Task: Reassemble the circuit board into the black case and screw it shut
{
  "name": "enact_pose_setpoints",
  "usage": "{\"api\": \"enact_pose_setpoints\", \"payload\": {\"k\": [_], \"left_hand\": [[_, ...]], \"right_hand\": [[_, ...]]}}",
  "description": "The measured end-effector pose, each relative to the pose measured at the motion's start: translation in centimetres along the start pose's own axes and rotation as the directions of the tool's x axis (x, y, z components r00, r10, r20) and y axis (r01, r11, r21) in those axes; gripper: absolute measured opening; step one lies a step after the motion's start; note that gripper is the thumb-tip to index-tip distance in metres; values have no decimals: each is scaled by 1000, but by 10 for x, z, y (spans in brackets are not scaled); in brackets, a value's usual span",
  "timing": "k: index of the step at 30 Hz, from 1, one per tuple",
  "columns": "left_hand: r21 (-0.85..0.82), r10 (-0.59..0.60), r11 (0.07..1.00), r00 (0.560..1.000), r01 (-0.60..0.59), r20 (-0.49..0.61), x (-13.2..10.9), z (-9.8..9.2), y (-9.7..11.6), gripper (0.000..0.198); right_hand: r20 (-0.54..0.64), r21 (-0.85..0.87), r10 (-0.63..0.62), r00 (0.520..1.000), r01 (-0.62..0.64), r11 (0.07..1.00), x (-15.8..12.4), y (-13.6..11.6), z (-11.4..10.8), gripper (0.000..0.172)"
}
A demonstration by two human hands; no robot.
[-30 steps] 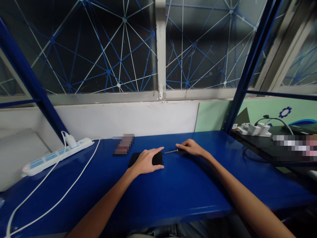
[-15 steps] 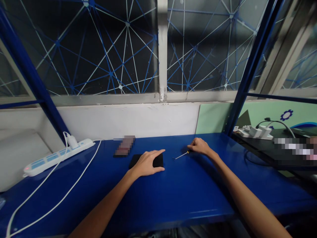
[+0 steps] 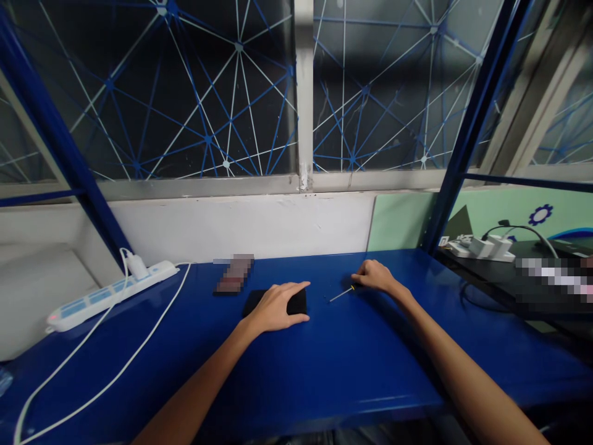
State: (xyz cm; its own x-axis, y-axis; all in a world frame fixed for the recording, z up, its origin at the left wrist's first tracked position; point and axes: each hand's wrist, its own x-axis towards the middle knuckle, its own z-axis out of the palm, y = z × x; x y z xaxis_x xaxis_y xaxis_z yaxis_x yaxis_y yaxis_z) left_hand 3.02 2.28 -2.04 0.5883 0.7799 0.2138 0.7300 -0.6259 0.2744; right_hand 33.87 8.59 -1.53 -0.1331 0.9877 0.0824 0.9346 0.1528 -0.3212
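Note:
My left hand (image 3: 276, 307) lies over a flat black rectangular object (image 3: 297, 303) on the blue table, thumb and fingers spread apart. Its palm hides much of that object, whose kind I cannot make out. To the right, my right hand (image 3: 373, 275) is closed around the handle of a screwdriver (image 3: 341, 295). The thin metal shaft slants down to the left, with a yellow band beside the handle. Near its tip are tiny dark specks (image 3: 325, 297) on the table, too small to name.
A white power strip (image 3: 111, 295) with a plug and white cable (image 3: 152, 337) occupies the left side. Behind my left hand lies a blurred-out flat object (image 3: 235, 275). Blue frame posts (image 3: 456, 151) rise at both sides; chargers (image 3: 491, 247) sit at right.
The screwdriver tip has shifted slightly right and down, away from the dark specks. Both hands otherwise keep almost the same place, and the whole view has shifted a little.

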Motion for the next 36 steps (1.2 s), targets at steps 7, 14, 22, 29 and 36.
{"api": "enact_pose_setpoints", "payload": {"k": [7,14,22,29,36], "left_hand": [[-46,12,999,996,-16,-93,0,1,8,57],[-67,77,993,970,-94,-229,5,6,20,22],[-98,94,988,970,-119,-226,5,9,18,9],[-113,87,987,973,-113,-213,5,10,20,9],[-142,42,987,972,-77,-233,5,11,19,7]], "right_hand": [[6,96,-86,996,85,992,1,-4,3,38],[-17,176,-182,983,182,967,-3,-20,9,47],[-29,191,-202,979,204,960,-9,-29,10,50],[-42,179,-223,974,227,957,-11,-32,10,52],[-71,169,-223,972,232,958,-13,-34,6,53]]}}
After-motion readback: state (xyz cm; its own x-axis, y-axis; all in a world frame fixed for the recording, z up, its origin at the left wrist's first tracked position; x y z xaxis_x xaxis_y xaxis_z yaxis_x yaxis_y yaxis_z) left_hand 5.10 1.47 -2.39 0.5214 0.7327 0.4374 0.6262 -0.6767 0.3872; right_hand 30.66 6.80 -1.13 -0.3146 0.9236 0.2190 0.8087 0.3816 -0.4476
